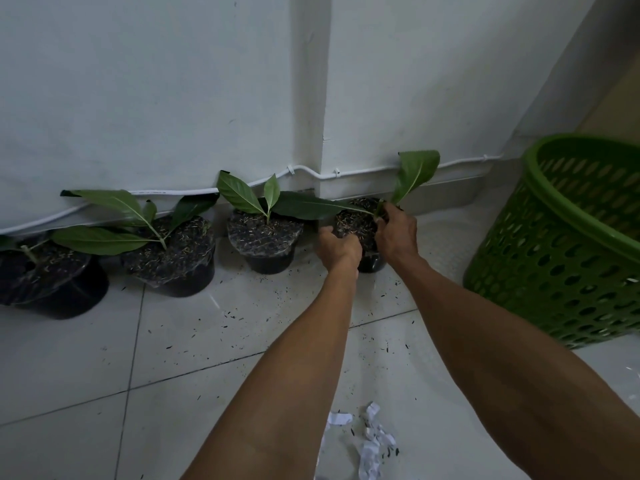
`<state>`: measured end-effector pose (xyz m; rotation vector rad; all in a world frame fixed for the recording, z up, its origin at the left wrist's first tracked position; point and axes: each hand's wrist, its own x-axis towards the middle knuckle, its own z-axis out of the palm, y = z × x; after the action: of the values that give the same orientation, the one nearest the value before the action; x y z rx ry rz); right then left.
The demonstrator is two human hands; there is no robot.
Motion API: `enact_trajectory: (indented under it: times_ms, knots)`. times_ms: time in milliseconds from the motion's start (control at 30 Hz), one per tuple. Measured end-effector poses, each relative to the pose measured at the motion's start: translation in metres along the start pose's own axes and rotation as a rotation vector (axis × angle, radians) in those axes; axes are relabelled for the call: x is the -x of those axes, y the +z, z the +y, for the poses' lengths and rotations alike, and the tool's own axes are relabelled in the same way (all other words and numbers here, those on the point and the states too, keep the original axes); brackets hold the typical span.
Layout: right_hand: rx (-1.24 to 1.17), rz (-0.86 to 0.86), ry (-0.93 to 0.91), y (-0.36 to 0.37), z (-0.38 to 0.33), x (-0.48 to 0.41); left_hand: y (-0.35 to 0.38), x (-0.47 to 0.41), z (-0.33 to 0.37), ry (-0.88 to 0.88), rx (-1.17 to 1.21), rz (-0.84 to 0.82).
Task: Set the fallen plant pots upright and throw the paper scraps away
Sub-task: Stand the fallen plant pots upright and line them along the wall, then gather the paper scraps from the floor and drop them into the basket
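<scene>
Four pots along wall, basket right, paper scraps in front

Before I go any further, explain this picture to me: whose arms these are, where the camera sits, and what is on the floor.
There is no machine here. The camera is worn on a person's head and looks forward and down, so the two bare arms reaching away from you are that person's own.

Four black plant pots stand in a row along the white wall. The left hand and the right hand are both on the rightmost pot, the right one up at the plant's stem.

The other three pots look upright and are not being touched. A green basket with holes stands at the right. White paper scraps lie on the tiled floor between the arms, and dark crumbs of soil are scattered about.
</scene>
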<state>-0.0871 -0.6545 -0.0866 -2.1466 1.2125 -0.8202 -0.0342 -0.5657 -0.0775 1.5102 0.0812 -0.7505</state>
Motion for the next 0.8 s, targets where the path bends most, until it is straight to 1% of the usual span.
enact_trajectory:
  times_ms: [167,267,367,433,500,533,600,633,667,700,733,800]
  knots:
    - [0.001,-0.048,0.096,-0.003,-0.004,0.004,-0.009,0.009,0.001,-0.081,0.074,0.029]
    - [0.040,-0.049,0.112,-0.005,-0.012,0.012,-0.023,0.014,-0.001,-0.034,-0.027,0.044]
    - [-0.002,-0.018,0.113,-0.015,-0.022,0.019,-0.048,0.017,0.005,0.025,-0.175,0.021]
    - [-0.006,0.032,0.090,-0.029,-0.029,0.028,-0.069,0.020,0.011,0.096,-0.306,0.028]
    - [0.051,0.079,0.015,-0.042,-0.036,0.042,-0.093,0.028,0.015,0.197,-0.485,0.047]
    - [0.081,0.096,-0.024,-0.046,-0.039,0.050,-0.107,0.034,0.017,0.255,-0.612,0.043]
    - [0.153,0.131,-0.122,-0.047,-0.047,0.069,-0.135,0.046,0.022,0.353,-0.899,-0.031]
    - [0.191,0.135,-0.168,-0.046,-0.053,0.083,-0.149,0.055,0.024,0.370,-1.026,-0.067]
    - [0.229,0.123,-0.189,-0.042,-0.059,0.095,-0.162,0.061,0.027,0.367,-1.132,-0.090]
    - [0.268,0.070,-0.191,-0.038,-0.066,0.108,-0.176,0.069,0.030,0.358,-1.223,-0.099]
    - [0.305,-0.022,-0.193,-0.034,-0.075,0.123,-0.191,0.080,0.032,0.341,-1.301,-0.103]
    - [0.431,-0.276,-0.235,-0.025,-0.096,0.146,-0.218,0.099,0.032,0.295,-1.395,-0.096]
